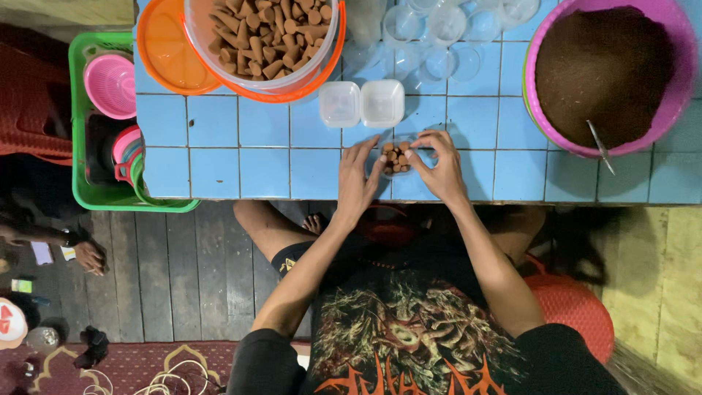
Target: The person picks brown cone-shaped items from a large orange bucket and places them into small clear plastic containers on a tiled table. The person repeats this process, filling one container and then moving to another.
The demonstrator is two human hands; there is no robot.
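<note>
A small clear plastic container (396, 159) filled with brown cone-shaped pieces sits near the front edge of the blue tiled table (241, 172). My left hand (357, 179) rests on the table with its fingers touching the container's left side. My right hand (439, 162) curls over the container's right side, thumb and fingers on its rim. Just behind stands an open, empty clear hinged box (362, 104).
A clear bucket of brown cones (267, 36) sits in an orange basin (170, 51) at the back left. Several clear lids or cups (439, 33) lie behind. A pink basin of brown powder (605, 73) with a spoon is right. A green basket (91, 157) holds pink bowls.
</note>
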